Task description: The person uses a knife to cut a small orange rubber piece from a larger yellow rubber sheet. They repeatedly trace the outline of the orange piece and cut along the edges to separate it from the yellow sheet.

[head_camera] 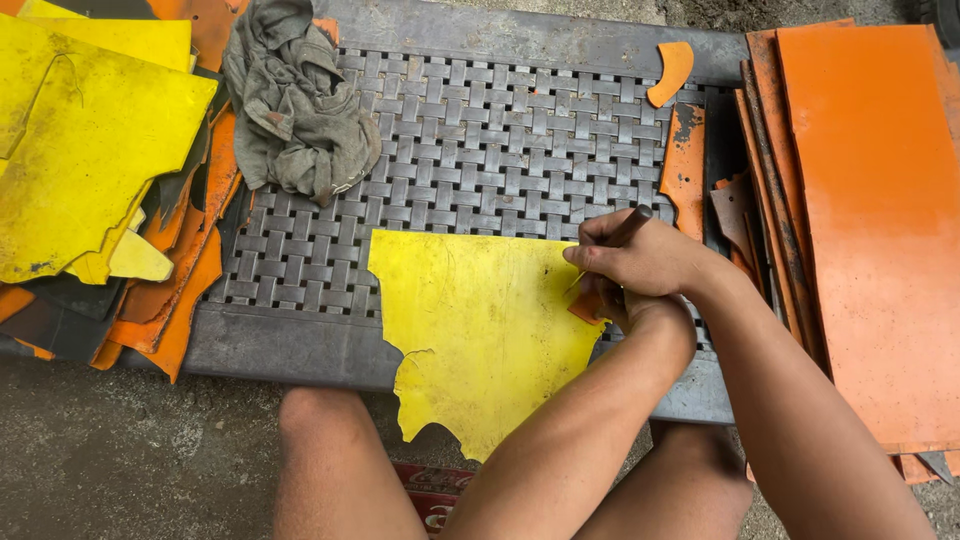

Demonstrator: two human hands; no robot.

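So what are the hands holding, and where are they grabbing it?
The right hand pinches a dark stick-like tool near its lower end, tip on the yellow sheet. The left hand, mostly hidden, presses a small orange piece there.

Both forearms bare — no sleeves, rings or watch — knees bare too.

Yellow sheet: flat, ragged-edged piece lying on the woven bench top, lower edge overhanging. Orange template: small piece on its right edge. Dark marking tool: tilted, tip down.

Crumpled grey rag, orange sheets
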